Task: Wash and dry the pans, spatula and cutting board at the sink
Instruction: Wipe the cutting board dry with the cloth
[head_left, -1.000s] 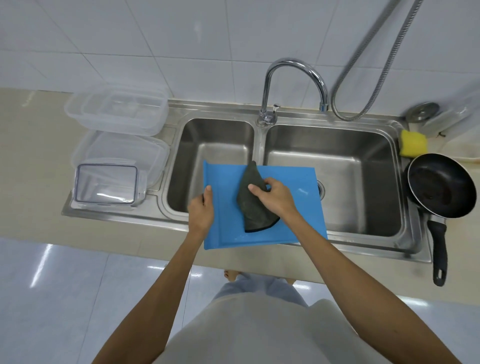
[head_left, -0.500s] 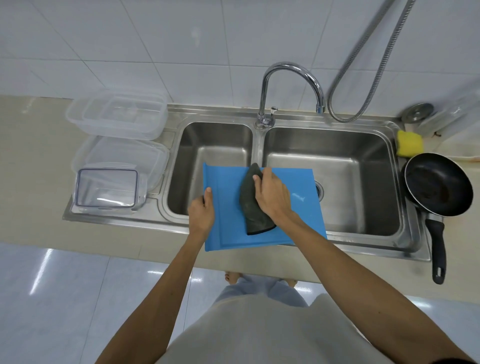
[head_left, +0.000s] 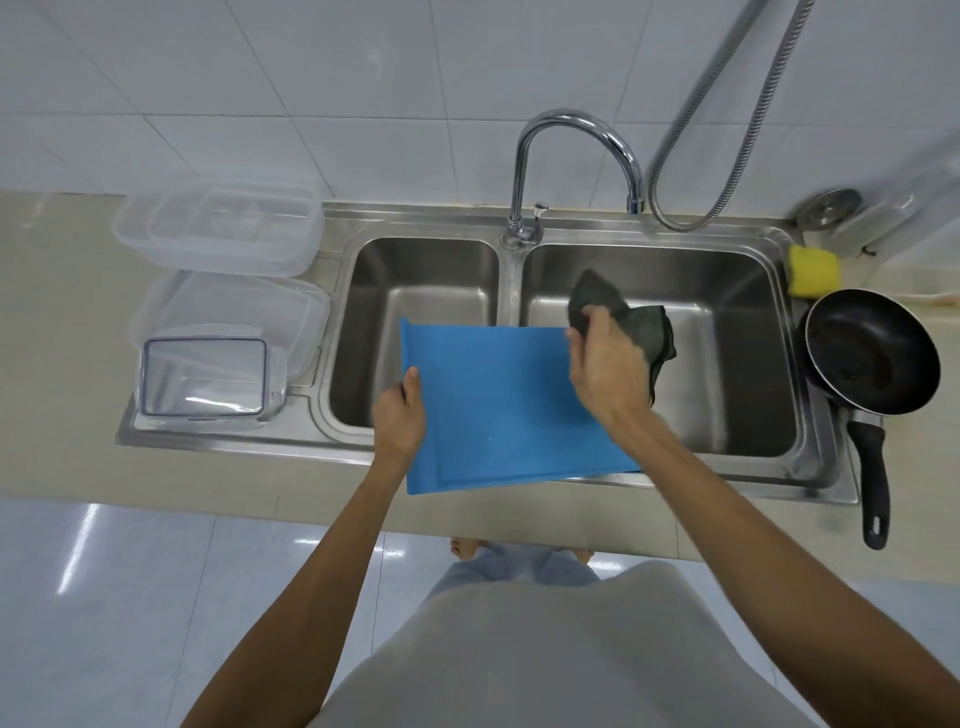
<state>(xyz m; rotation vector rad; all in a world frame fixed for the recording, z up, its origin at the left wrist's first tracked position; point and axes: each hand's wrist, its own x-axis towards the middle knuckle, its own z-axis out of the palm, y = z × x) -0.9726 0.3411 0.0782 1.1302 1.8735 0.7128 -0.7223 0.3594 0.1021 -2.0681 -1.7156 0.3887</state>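
From the head view, the blue cutting board (head_left: 498, 410) is held flat over the double sink (head_left: 519, 312), spanning the divider with its long axis running left to right and its near edge out over the sink's front rim. The left hand (head_left: 399, 415) pinches the board's left edge, thumb on top and fingers hidden beneath. The right hand (head_left: 608, 366) sits at the board's far right corner, closed around a dark green cloth (head_left: 623, 322) that bunches above the knuckles and hangs off past the board over the right basin. The board's bare face therefore lies to the left of the cloth hand, so a drying pass would likely sweep leftward along the long axis. The tap (head_left: 574, 135) is not visibly running. A black frying pan (head_left: 872, 353) rests on the sink's right ledge, nearer the right hand, with a yellow sponge (head_left: 813, 270) just behind it. Clear plastic containers (head_left: 218, 228) sit at left. No spatula is visible.
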